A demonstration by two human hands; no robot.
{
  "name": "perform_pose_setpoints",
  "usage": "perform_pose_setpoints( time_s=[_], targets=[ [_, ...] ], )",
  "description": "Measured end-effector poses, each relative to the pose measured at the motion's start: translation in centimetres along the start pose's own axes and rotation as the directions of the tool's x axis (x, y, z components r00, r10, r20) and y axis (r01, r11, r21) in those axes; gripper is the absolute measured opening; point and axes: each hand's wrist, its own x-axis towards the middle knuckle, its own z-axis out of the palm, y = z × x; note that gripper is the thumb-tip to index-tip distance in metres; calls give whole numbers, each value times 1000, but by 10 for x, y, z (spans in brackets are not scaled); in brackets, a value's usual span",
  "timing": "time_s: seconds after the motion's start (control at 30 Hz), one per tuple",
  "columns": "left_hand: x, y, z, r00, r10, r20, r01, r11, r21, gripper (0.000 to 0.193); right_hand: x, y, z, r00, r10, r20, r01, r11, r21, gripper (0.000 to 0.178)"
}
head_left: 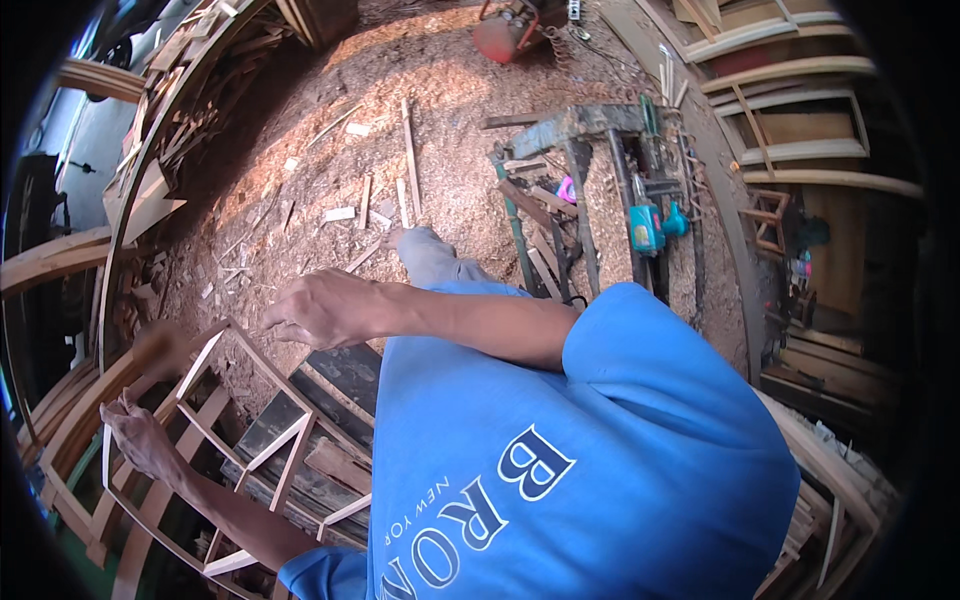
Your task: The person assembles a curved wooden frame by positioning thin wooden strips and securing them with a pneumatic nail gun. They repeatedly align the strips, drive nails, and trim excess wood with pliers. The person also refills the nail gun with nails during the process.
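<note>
A light wooden frame with crosspieces [296, 432] stretches across the lower left, beside my body. My left hand [145, 440] is at the frame's far left corner, its fingers closed on the wood there. Above the frame's upper corner is my right hand [325, 308], fingers curled and pointing left. Whatever it grips, if anything, does not show clearly. Between the two hands hangs a brown, motion-smeared shape [160, 350], too blurred to name. Dark boards [335, 385] lie beneath the frame.
Shavings and wood offcuts [340, 214] litter the floor ahead. A worn metal-legged stand [575, 130] with a teal power tool [648, 230] is to the right. Beyond it lie a red machine [497, 40] and stacked wooden frames [805, 110]. Curved timbers [70, 420] are piled at far left.
</note>
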Motion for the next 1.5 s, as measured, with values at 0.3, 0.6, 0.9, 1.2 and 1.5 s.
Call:
perform_pose_setpoints(
  time_s=[0.3,0.6,0.9,1.2,1.5],
  targets=[
    [60,-42,32,991,117,68,-110,990,-88,81,-307,15,-63,748,350,-564,-509,847,-151,33],
    [11,-21,-9,998,7,63,2,991,-132,72,-535,173,-167,333,669,-664,-918,70,-390,92],
    [-22,5,-26,987,-75,-145,45,978,-202,69,-555,224,-192,498,699,-514,-819,184,-544,97],
    [-31,30,-3,892,-203,-404,231,973,21,74,-529,213,-247,412,840,-353,-730,74,-679,87],
    [-35,34,4,878,-195,-436,285,946,152,55,-265,89,-364,730,515,-449,-664,379,-645,52]
  ],
)
